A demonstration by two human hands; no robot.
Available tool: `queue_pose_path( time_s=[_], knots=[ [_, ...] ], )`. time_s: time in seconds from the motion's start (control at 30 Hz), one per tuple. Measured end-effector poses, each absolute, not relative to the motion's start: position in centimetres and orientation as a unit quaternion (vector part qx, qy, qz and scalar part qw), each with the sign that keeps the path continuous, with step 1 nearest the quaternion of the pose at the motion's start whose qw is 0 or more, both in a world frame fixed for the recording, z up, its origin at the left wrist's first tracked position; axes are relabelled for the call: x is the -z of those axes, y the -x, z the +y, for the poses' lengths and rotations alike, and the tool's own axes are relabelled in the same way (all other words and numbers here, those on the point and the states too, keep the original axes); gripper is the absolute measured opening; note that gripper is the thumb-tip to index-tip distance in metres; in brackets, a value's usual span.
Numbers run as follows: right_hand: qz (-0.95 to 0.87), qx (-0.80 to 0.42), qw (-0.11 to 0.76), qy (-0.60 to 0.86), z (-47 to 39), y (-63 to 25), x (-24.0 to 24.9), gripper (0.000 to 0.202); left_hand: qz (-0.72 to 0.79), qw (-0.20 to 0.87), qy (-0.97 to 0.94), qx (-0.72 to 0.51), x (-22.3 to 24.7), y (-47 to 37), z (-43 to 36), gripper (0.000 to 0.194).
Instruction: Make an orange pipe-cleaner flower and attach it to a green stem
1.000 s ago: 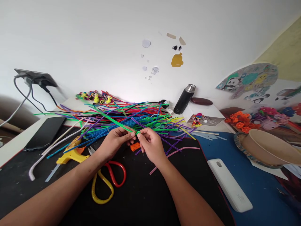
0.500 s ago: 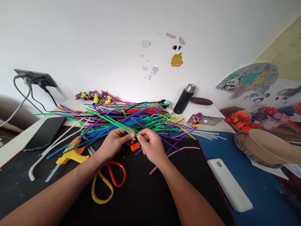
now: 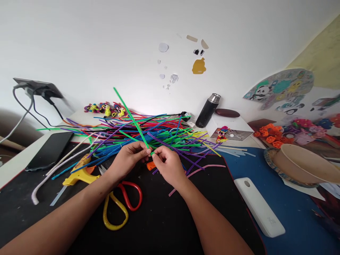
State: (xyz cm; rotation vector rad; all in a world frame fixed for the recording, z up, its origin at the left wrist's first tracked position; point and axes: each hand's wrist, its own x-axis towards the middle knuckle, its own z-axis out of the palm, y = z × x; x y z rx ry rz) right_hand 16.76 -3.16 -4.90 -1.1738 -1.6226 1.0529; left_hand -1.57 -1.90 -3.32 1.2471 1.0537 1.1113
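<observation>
The left hand (image 3: 130, 158) and right hand (image 3: 170, 166) pinch a long, fuzzy green craft stem (image 3: 136, 125), fingers closed; its end seems coiled, the long tail unworked.

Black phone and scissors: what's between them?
In the head view, between the phone and the scissors lie pale stems, a blue stem and a yellow glue gun.

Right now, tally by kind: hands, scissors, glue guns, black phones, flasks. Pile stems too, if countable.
Hands: 2 (left hand, right hand)
Scissors: 1
Glue gun: 1
Black phone: 1
Flask: 1
Total: 6
Pile stems overlap too much to count.
</observation>
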Motion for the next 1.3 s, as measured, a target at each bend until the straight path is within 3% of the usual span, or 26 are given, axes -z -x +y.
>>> queue_pose_path(
  time_s=[0.23,0.57,1.3],
  knots=[
    [-0.579,-0.518,0.458,0.431,-3.13,-16.63,4.87,0.02,0.42,0.584,-0.486,-0.497,3.41,1.29,-1.93,0.039],
    [-0.549,-0.542,0.469,0.43,-3.1,-16.59,4.5,0.022,0.41,0.605,-0.479,-0.487,3.3,0.99,-2.05,0.035],
    [-0.667,-0.436,0.391,0.46,-3.24,-17.16,4.37,0.016,0.458,0.522,-0.562,-0.45,3.34,1.69,-2.06,0.038]
  ],
)
